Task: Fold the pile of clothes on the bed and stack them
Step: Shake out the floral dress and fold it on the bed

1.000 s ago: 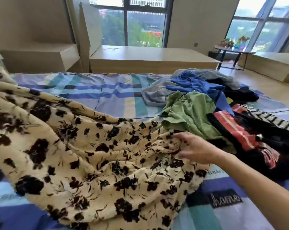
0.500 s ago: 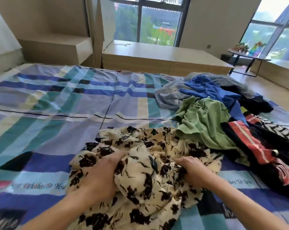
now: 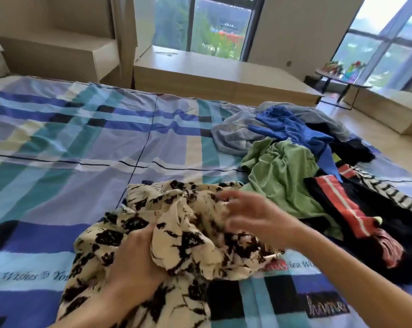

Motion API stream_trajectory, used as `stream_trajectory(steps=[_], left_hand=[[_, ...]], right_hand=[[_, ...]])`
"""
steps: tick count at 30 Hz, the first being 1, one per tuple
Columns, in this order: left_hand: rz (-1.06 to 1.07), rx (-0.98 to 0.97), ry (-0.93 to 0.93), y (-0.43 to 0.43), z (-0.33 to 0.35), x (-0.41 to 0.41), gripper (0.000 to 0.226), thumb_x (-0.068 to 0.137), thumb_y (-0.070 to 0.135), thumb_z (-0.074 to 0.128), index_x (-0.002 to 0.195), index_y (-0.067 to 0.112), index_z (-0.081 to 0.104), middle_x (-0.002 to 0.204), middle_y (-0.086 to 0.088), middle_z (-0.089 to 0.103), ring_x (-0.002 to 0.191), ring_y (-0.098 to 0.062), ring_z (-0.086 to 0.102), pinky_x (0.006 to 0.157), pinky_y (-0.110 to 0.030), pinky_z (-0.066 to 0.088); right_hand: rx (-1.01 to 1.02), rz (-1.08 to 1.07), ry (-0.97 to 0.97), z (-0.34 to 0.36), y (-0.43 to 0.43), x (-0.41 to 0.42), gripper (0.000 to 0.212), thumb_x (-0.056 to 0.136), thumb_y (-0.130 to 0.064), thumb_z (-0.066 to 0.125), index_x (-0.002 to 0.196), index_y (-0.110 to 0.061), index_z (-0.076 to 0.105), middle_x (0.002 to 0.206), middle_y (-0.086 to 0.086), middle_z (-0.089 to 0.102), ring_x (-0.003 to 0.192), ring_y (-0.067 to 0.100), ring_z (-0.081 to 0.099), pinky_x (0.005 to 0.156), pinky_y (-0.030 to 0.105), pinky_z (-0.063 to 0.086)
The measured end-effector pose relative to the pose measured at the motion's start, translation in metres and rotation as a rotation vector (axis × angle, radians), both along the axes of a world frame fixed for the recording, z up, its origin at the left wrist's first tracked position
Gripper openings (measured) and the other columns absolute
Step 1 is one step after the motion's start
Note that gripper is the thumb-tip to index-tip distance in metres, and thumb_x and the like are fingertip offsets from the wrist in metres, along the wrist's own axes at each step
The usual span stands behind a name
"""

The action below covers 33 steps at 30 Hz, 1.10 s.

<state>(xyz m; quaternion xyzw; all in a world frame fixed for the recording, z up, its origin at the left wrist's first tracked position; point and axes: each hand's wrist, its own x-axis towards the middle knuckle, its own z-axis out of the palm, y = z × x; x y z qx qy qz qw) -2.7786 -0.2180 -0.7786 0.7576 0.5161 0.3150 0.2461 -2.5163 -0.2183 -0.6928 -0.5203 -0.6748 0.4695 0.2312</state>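
Observation:
A cream garment with black blotches [image 3: 188,235] lies bunched on the bed in front of me. My left hand [image 3: 136,261] grips a fold of it near its middle. My right hand [image 3: 254,214] hovers blurred over its right part, fingers spread, apparently holding nothing. To the right sits the pile of clothes: a green top [image 3: 280,176], a blue garment [image 3: 294,129], a grey one [image 3: 235,136], and a black piece with red and white stripes [image 3: 342,209].
The bed carries a blue, teal and lilac plaid cover [image 3: 82,143], bare on its left half. Low wooden platforms [image 3: 212,74] run behind the bed under the windows. A small round table [image 3: 342,76] stands at the far right on the wooden floor.
The spread-out blotched garment was gathered into a bunch in front of me. My left hand came in and took hold of it; my right hand has lifted off the cloth and opened.

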Motion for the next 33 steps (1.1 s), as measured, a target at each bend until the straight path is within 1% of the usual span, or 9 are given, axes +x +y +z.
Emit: stream_trajectory(steps=[3,7,10,16,21,23,26,30,33], left_hand=[[-0.032,0.029,0.074,0.013,-0.001,-0.005,0.04,0.067,0.024,0.083,0.096,0.04,0.06,0.079,0.023,0.066,0.075,0.002,0.063,0.062,-0.029,0.052],[-0.115,0.063,0.153,0.019,0.004,-0.011,0.033,0.069,0.026,0.08,0.098,0.037,0.068,0.082,0.027,0.067,0.078,0.008,0.062,0.062,-0.023,0.051],[-0.165,0.084,0.218,0.027,0.009,-0.019,0.029,0.069,0.033,0.075,0.089,0.049,0.062,0.08,0.03,0.066,0.074,0.01,0.061,0.059,-0.024,0.05],[-0.084,0.174,0.298,0.046,0.024,-0.044,0.039,0.069,0.019,0.073,0.081,0.051,0.054,0.075,0.03,0.056,0.068,-0.005,0.057,0.058,-0.029,0.047],[0.033,0.025,0.164,0.063,0.022,-0.066,0.045,0.074,-0.005,0.066,0.07,0.037,0.052,0.074,0.014,0.062,0.073,-0.012,0.062,0.062,-0.031,0.046],[-0.003,-0.06,0.08,0.064,0.022,-0.071,0.048,0.075,-0.01,0.065,0.078,0.038,0.057,0.076,0.015,0.066,0.074,0.0,0.061,0.065,-0.02,0.045],[-0.052,-0.12,0.042,0.063,0.024,-0.08,0.057,0.07,0.007,0.074,0.113,0.04,0.056,0.109,0.02,0.063,0.095,0.007,0.057,0.09,-0.015,0.046],[0.014,-0.205,0.081,0.058,0.037,-0.09,0.127,0.058,0.037,0.08,0.159,0.029,0.005,0.143,0.019,0.038,0.135,-0.006,0.039,0.114,-0.028,0.029],[-0.009,-0.15,0.338,0.044,0.056,-0.092,0.137,0.052,0.053,0.07,0.151,0.042,-0.025,0.163,0.017,-0.001,0.152,-0.007,-0.001,0.125,-0.045,-0.001]], right_hand=[[0.269,-0.245,-0.401,-0.043,0.042,0.068,0.04,0.097,-0.028,0.063,0.135,-0.036,0.055,0.145,-0.009,0.051,0.133,0.012,0.049,0.114,0.048,0.039],[-0.011,-0.245,-0.922,-0.118,0.063,0.138,0.055,0.101,-0.06,0.034,0.153,-0.044,0.03,0.168,-0.005,0.011,0.155,0.018,0.004,0.121,0.06,-0.004],[-0.124,-0.365,-1.023,-0.13,0.059,0.164,0.071,0.097,-0.071,0.017,0.158,-0.036,0.019,0.168,0.0,0.011,0.155,0.021,0.007,0.121,0.055,-0.008],[-0.282,-0.649,-1.387,-0.122,0.041,0.222,0.079,0.095,-0.072,0.015,0.147,-0.023,0.048,0.16,0.006,0.036,0.149,0.027,0.025,0.122,0.053,0.0],[0.151,-0.632,-1.205,-0.076,0.052,0.16,0.045,0.092,-0.051,0.055,0.122,-0.019,0.063,0.13,0.01,0.062,0.117,0.03,0.059,0.108,0.05,0.039],[0.433,-0.394,-0.859,-0.06,0.048,0.106,0.055,0.089,-0.048,0.067,0.137,-0.023,0.055,0.139,0.002,0.055,0.121,0.022,0.056,0.105,0.041,0.044],[0.348,0.012,-0.473,-0.046,0.033,0.029,0.088,0.082,-0.048,0.077,0.154,-0.038,0.028,0.155,-0.019,0.032,0.136,0.001,0.036,0.113,0.027,0.03],[0.278,0.111,-0.389,-0.062,0.028,-0.021,0.107,0.081,-0.037,0.081,0.158,-0.043,0.007,0.144,-0.024,0.033,0.13,-0.003,0.036,0.096,0.002,0.026],[0.321,0.001,-0.425,-0.07,0.03,-0.036,0.075,0.084,-0.025,0.079,0.148,-0.035,0.041,0.112,-0.011,0.061,0.099,0.007,0.058,0.092,0.023,0.051]])
